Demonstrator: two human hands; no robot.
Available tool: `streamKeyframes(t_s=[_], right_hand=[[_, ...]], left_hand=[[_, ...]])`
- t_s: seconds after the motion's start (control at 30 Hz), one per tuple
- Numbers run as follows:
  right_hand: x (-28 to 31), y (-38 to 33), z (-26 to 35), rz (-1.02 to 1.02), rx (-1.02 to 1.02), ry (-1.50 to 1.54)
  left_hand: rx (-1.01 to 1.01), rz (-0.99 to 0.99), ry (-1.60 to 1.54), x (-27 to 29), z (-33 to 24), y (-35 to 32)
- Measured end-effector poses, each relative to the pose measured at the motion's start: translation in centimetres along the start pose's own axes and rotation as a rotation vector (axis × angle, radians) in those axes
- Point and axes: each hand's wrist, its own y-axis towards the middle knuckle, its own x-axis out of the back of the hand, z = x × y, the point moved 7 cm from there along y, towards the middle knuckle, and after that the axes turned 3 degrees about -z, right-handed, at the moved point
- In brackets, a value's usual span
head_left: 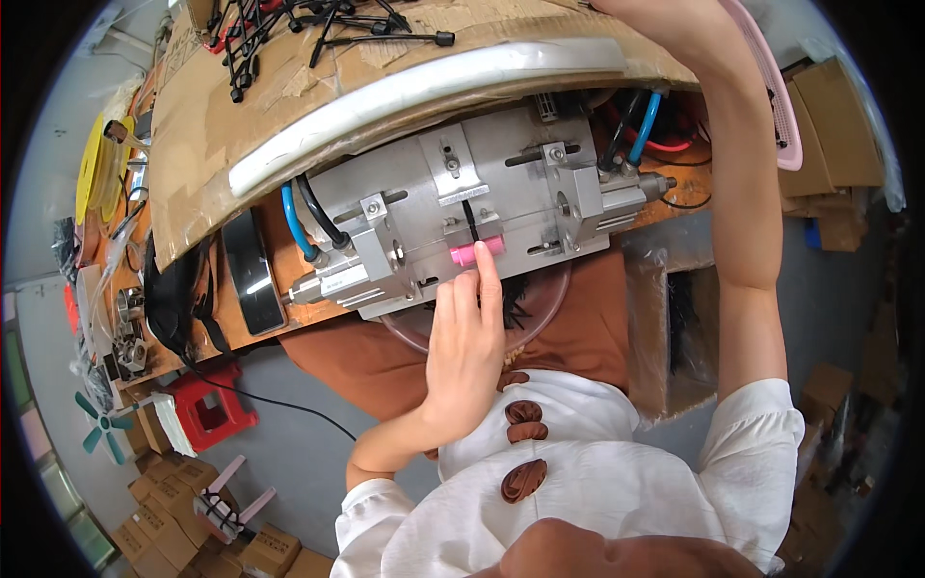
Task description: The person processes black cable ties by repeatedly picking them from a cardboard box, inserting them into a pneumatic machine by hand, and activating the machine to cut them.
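Note:
My left hand [467,337] is over the front of a metal fixture [356,197]. Its index finger is stretched out, the tip touching a small pink cylinder [464,254]; the other fingers are partly bent and the thumb is hidden. A thin black rod [470,220] runs from the pink piece up toward the fixture's middle block [453,166]. My right arm reaches far forward, and my right hand [665,24] is cut off by the upper edge, so its fingers barely show. Nearest to it is the cardboard sheet [385,82] above the fixture.
Black stemmed parts [332,34] lie on the cardboard, whose front edge carries a white padded strip [424,91]. Pneumatic cylinders [352,279] with blue and black hoses flank the fixture. A phone [253,275] lies left. Below is a clear bowl [554,308] of black parts; a pink basket [785,116] stands right.

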Motion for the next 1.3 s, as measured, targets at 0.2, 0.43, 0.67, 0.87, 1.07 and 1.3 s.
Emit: streamKeyframes(t_s=[0.2, 0.43, 0.67, 0.87, 1.07, 1.3], right_hand=[[-4.2, 5.0, 1.0, -0.103, 0.376, -0.288], [-8.1, 10.6, 0.6, 0.005, 0.570, -0.442], [-6.0, 4.3, 1.1, 0.072, 0.727, -0.502], [-3.2, 2.2, 1.3, -0.135, 0.785, -0.810], [0.1, 1.1, 3.3, -0.323, 0.790, -0.681], [4.4, 0.5, -1.0, -0.284, 0.127, 0.113]], left_hand=[[-0.086, -0.314, 0.110, 8.4, 4.4, 11.1], [-0.253, -0.121, -0.074, 8.9, 12.4, 20.3], [-0.352, -0.038, -0.136, 11.0, 14.4, 18.0], [-0.230, -0.135, -0.137, 11.7, 12.0, 18.9], [-0.175, -0.074, 0.160, 8.7, 12.1, 21.9], [0.113, 0.168, -0.665, 15.7, 15.3, 21.0]])
